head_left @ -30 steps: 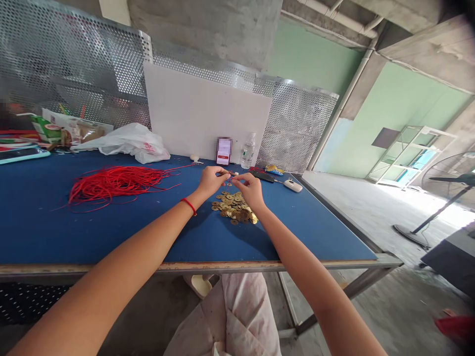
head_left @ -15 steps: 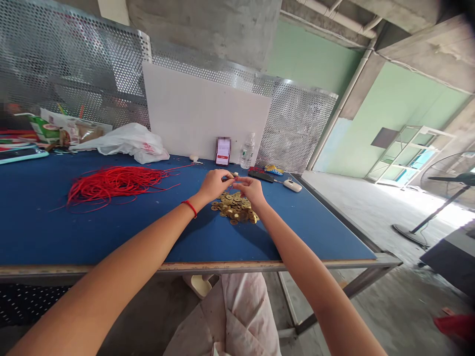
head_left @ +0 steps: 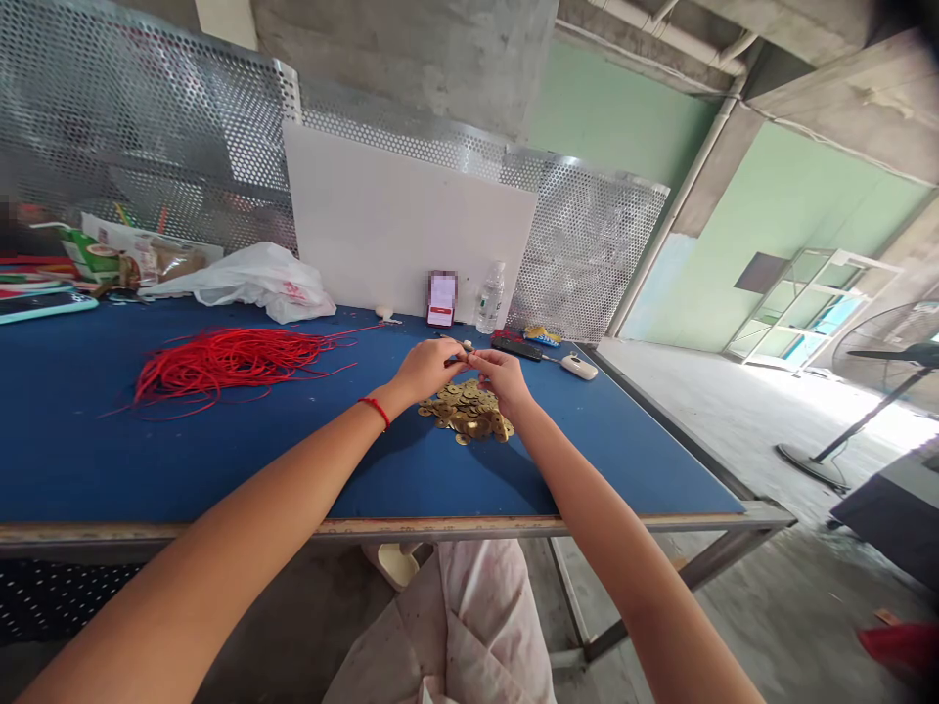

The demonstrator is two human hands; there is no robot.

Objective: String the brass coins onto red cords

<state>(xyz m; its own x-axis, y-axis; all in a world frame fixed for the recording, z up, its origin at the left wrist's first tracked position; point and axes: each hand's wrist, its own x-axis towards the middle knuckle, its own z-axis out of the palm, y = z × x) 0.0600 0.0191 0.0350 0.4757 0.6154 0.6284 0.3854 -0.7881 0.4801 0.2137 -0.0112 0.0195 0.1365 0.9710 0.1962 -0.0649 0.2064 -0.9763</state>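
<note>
My left hand (head_left: 431,368), a red cord bracelet (head_left: 376,411) at its wrist, is closed in a pinch above the blue tabletop. Facing it, my right hand (head_left: 500,375) pinches too, and the fingertips of both meet. A thin red cord is between them; it showed a moment ago and is now mostly covered by the fingers. Whether a coin hangs on it I cannot tell. Right below the hands lies a heap of brass-coloured coins with holes (head_left: 473,416). Farther left a loose bundle of red cords (head_left: 235,362) is spread out.
A phone (head_left: 441,298) leans on a white board (head_left: 403,215) beside a plastic bottle (head_left: 490,298). Right of the hands lie a black object (head_left: 516,347), a snack wrapper (head_left: 541,335) and a white oval case (head_left: 579,367). A white plastic bag (head_left: 256,282) sits back left.
The fingers of both hands have drawn closer and pinch tighter. The red cord that showed below them is now mostly hidden. The coin heap and the cord bundle stay put.
</note>
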